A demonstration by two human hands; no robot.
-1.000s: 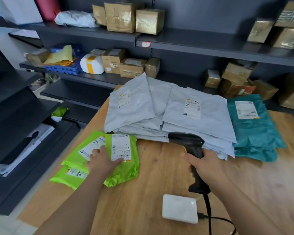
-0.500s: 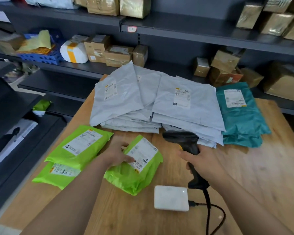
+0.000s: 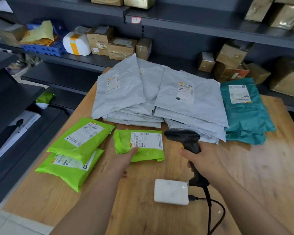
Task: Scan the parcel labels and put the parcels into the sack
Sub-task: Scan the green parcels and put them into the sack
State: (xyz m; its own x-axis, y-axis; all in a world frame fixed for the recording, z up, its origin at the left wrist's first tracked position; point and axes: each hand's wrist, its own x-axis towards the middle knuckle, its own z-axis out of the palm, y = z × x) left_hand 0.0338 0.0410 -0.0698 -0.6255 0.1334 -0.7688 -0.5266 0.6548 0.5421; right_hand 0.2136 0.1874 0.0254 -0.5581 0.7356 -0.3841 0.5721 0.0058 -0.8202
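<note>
The parcel [image 3: 143, 153] in play is a small, bright green plastic mailer, slightly crumpled. A white printed label with barcodes covers most of its top face. It lies flat on the wooden bench [image 3: 261, 167], near the middle and just in front of the grey stack.

The left hand [image 3: 126, 160] rests on its near edge, fingers stretched flat on the plastic just below the label. The right hand [image 3: 204, 160] is wrapped round the handle of a black scanner [image 3: 182, 136], whose head hangs just beside the parcel's right end. The scanner's cable runs down past a white box [image 3: 171, 192] lying on the bench near the person.

To the left, two more green mailers [image 3: 81, 138] lie one on the other, labels up. Behind them is a spread stack of grey mailers [image 3: 143, 92], with teal mailers [image 3: 244, 112] piled at its right.

On the dark shelf behind the bench, a blue crate [image 3: 42, 48] holds a yellow wrapped bundle, and taped cardboard boxes [image 3: 119, 48] stand alongside.
</note>
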